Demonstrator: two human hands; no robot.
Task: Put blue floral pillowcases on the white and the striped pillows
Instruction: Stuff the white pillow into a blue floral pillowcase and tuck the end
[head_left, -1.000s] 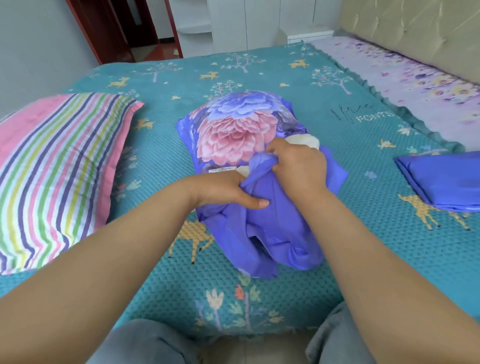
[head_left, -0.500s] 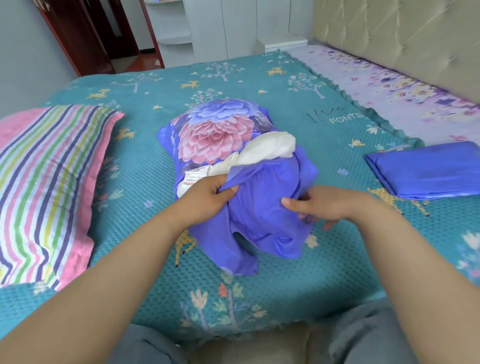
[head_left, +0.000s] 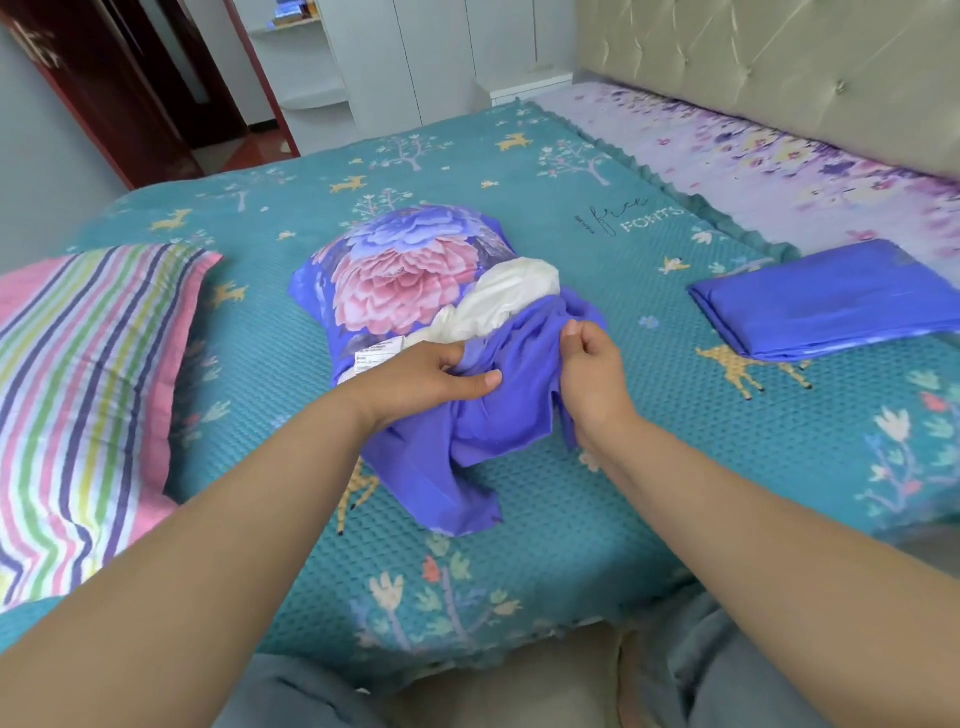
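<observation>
White pillow (head_left: 511, 291) bulging from open blue floral fabric pillowcase (head_left: 415, 270); left hand (head_left: 415, 382) and right hand (head_left: 592, 374) both bunching, gripping its plain blue mouth.

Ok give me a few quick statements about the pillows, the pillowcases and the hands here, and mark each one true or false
1. The white pillow is fully inside the floral pillowcase. False: part of it bulges out at the open end.
2. The left hand grips the pillowcase's blue fabric. True.
3. The striped pillow already wears a floral case. False: it lies bare on the person's left.
4. A folded blue pillowcase lies on the bedspread to the right. True.
5. The right hand rests on the striped pillow. False: it pinches the blue fabric.
</observation>
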